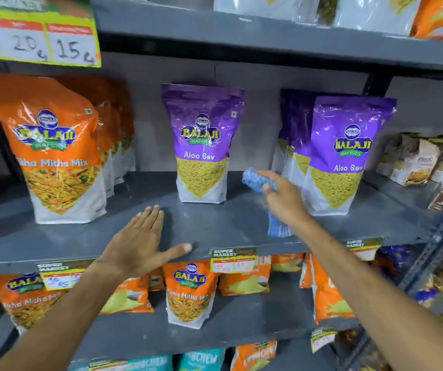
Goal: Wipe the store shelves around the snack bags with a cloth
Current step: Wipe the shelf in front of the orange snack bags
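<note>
Right hand [282,199] grips a crumpled blue checked fabric cloth [259,179] over the flat grey metal shelf [215,223], between two upright glossy purple plastic Aloo Sev pouches [203,143] [346,156]. Left hand [140,242] lies open, palm down, fingers spread on the shelf's front edge. A glossy orange Mix pouch [54,148] stands left.

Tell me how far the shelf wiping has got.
Done: nothing shows for certain; the middle shelf gives no clear wiped mark. In hand: the right hand holds the blue cloth in the gap between the two purple Aloo Sev bags, while the left hand rests flat on the shelf's front. Left: the lower shelf, and around the orange bag.
</note>
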A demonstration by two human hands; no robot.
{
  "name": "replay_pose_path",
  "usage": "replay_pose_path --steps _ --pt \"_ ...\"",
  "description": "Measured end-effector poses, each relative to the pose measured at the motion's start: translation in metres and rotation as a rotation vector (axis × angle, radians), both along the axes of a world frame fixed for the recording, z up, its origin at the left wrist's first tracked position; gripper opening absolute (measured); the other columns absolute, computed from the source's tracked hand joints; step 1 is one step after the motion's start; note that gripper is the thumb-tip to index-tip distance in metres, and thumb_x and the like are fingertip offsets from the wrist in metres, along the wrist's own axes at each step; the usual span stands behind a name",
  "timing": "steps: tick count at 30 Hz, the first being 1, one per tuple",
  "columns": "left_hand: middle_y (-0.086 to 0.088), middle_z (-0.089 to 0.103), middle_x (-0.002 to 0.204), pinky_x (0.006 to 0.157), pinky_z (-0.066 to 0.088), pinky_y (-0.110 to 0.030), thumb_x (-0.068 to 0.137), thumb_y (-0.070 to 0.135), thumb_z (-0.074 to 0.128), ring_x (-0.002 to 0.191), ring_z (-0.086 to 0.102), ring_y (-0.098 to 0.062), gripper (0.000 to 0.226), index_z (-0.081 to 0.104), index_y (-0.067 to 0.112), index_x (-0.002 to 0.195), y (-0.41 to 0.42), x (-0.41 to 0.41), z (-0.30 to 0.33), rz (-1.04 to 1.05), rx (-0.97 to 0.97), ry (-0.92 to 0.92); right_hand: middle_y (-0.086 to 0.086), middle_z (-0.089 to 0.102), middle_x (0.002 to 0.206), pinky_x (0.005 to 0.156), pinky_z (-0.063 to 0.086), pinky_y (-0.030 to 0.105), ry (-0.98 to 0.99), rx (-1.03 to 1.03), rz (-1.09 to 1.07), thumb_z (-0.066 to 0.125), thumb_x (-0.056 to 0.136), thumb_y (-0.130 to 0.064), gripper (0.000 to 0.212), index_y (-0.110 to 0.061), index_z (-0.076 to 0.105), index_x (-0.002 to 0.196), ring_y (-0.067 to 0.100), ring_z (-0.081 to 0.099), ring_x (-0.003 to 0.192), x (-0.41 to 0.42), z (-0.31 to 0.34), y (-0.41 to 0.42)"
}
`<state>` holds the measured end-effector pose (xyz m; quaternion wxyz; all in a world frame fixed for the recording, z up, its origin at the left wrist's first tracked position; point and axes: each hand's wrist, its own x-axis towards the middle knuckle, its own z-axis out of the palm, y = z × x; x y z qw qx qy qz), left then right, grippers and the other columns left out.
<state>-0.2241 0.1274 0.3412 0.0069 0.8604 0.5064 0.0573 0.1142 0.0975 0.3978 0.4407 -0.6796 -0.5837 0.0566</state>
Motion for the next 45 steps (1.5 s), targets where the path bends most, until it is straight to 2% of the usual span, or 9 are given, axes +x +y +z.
replay_pose_path --steps 6,10,16,21,25,30,37,40,45 --pt "0.0 -0.007 0.175 0.131 -0.003 -0.031 0.064 0.11 0.007 0.162 -0.005 -0.011 0.142 -0.001 0.013 0.167 0.002 0.0 -0.002 0.034 0.004 0.019 0.017 0.068 0.129 0.1 0.048 0.041 -0.131 -0.216 -0.128 0.043 0.096 -0.011 0.048 -0.028 0.06 0.138 0.04 0.061 0.12 0.052 -0.003 0.117" --pt "0.004 -0.01 0.175 0.132 -0.001 -0.031 0.064 0.11 0.006 0.161 -0.008 -0.007 0.139 -0.004 0.017 0.167 0.004 0.0 -0.001 0.056 0.005 0.043 -0.002 0.076 0.099 0.067 0.05 0.025 -0.118 -0.417 0.1 0.05 0.101 -0.017 0.036 -0.034 0.062 0.131 0.032 0.073 0.091 0.081 -0.033 0.193" --pt "0.006 -0.009 0.175 0.132 -0.001 -0.03 0.063 0.11 0.008 0.161 -0.007 -0.006 0.138 -0.002 0.02 0.167 0.005 -0.001 -0.002 0.063 0.008 0.038 0.01 0.058 0.145 0.111 0.044 0.041 -0.285 -0.335 0.165 0.045 0.102 -0.02 0.041 -0.029 0.056 0.14 0.034 0.056 0.132 0.083 -0.054 0.248" --pt "0.007 -0.008 0.175 0.131 -0.001 -0.029 0.063 0.11 0.006 0.161 -0.006 -0.007 0.138 -0.003 0.021 0.167 0.002 0.0 0.001 0.043 -0.009 0.042 0.001 0.069 0.115 0.081 0.055 0.034 -0.291 -0.348 0.122 0.043 0.096 -0.028 0.037 -0.043 0.06 0.125 0.03 0.068 0.101 0.058 -0.044 0.187" --pt "0.007 -0.007 0.175 0.133 0.003 -0.033 0.063 0.111 0.011 0.161 -0.005 -0.007 0.139 -0.001 0.019 0.167 0.001 -0.002 0.003 0.02 -0.028 0.026 0.015 0.066 0.129 0.084 0.046 0.037 -0.307 -0.41 0.089 0.039 0.097 -0.017 0.034 -0.017 0.058 0.125 0.039 0.062 0.119 0.028 -0.024 0.098" --pt "0.007 -0.005 0.175 0.131 0.0 -0.027 0.067 0.109 0.014 0.161 -0.003 -0.007 0.135 -0.002 0.02 0.167 0.001 -0.017 0.007 -0.073 -0.035 0.043 0.0 0.044 0.159 0.104 0.044 0.041 -0.344 -0.378 0.133 0.04 0.1 -0.018 0.051 -0.039 0.046 0.147 0.034 0.053 0.134 0.004 -0.027 0.014" --pt "0.003 -0.005 0.176 0.129 -0.001 -0.027 0.073 0.105 0.016 0.162 -0.003 -0.013 0.13 -0.004 0.016 0.167 0.004 -0.035 0.005 -0.098 -0.022 0.067 0.009 0.074 0.118 0.09 0.053 0.043 -0.128 -0.239 0.235 0.045 0.103 -0.025 0.044 -0.054 0.05 0.136 0.033 0.069 0.098 -0.025 -0.035 -0.031" --pt "-0.002 -0.001 0.177 0.128 -0.001 -0.028 0.077 0.102 0.019 0.163 0.001 -0.015 0.128 -0.002 0.013 0.167 0.001 -0.035 0.002 -0.072 0.015 0.062 0.01 0.065 0.131 0.096 0.051 0.048 -0.222 -0.255 -0.074 0.044 0.098 -0.017 0.051 -0.039 0.047 0.144 0.035 0.063 0.116 -0.02 -0.041 -0.036" --pt "-0.004 0.002 0.177 0.132 0.004 -0.033 0.073 0.105 0.015 0.163 0.006 -0.017 0.132 0.002 0.013 0.167 0.005 -0.037 -0.001 -0.067 0.028 0.037 0.01 0.057 0.144 0.111 0.043 0.043 -0.302 -0.277 -0.105 0.052 0.084 -0.013 0.061 -0.025 0.05 0.144 0.035 0.054 0.13 -0.089 -0.04 -0.027"
